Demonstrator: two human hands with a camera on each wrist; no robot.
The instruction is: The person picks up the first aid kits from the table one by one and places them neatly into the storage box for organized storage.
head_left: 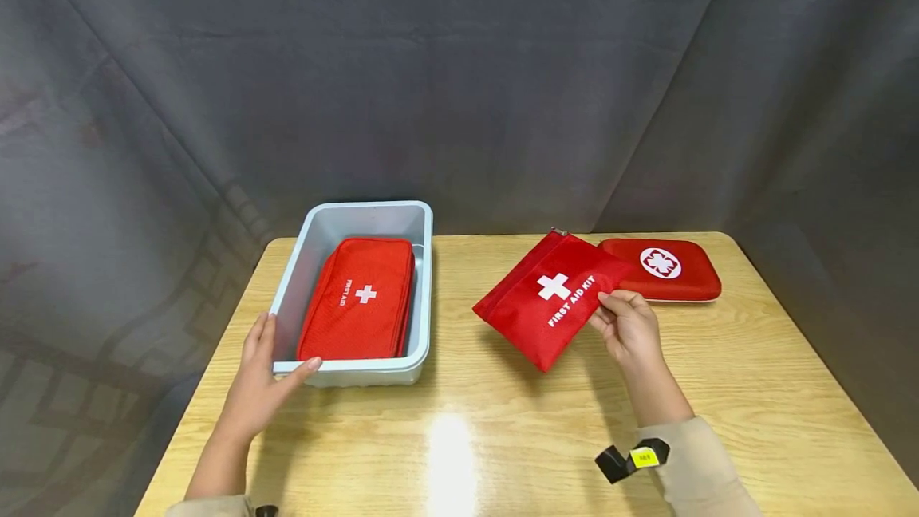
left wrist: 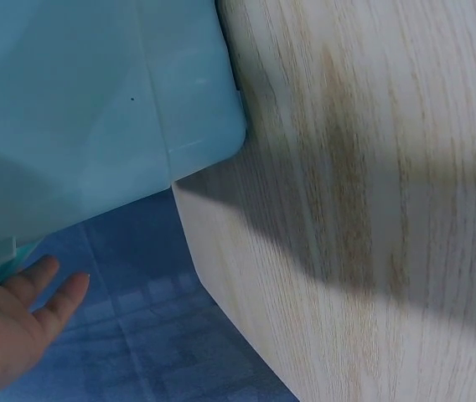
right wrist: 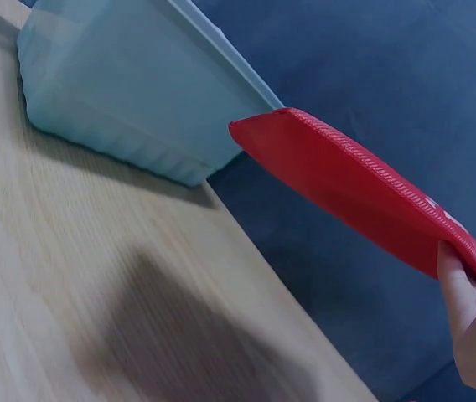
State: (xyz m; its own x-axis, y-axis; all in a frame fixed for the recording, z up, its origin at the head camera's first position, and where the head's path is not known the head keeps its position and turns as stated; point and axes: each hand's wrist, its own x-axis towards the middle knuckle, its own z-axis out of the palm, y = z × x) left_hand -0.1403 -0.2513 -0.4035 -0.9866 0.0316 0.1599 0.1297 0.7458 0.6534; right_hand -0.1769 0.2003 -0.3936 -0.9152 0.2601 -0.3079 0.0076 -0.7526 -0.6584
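My right hand [head_left: 632,332] pinches the lower right edge of a flat red first aid pouch [head_left: 520,309], thumb on top and fingers beneath. The pouch is tilted above the table, its white cross and lettering facing up; its raised underside shows in the right wrist view. At the near left corner of a grey-blue plastic bin [head_left: 428,294], my left hand [head_left: 251,396] touches the rim with fingers and thumb spread. Inside the bin lies a red zip first aid bag [head_left: 341,333] with a small white cross.
A red hard case [head_left: 692,271] with a round white emblem lies at the back right, partly covered by the pouch in the head view. Everything stands on a light wooden table [head_left: 517,437]. A dark grey curtain [head_left: 459,102] hangs behind and beside it.
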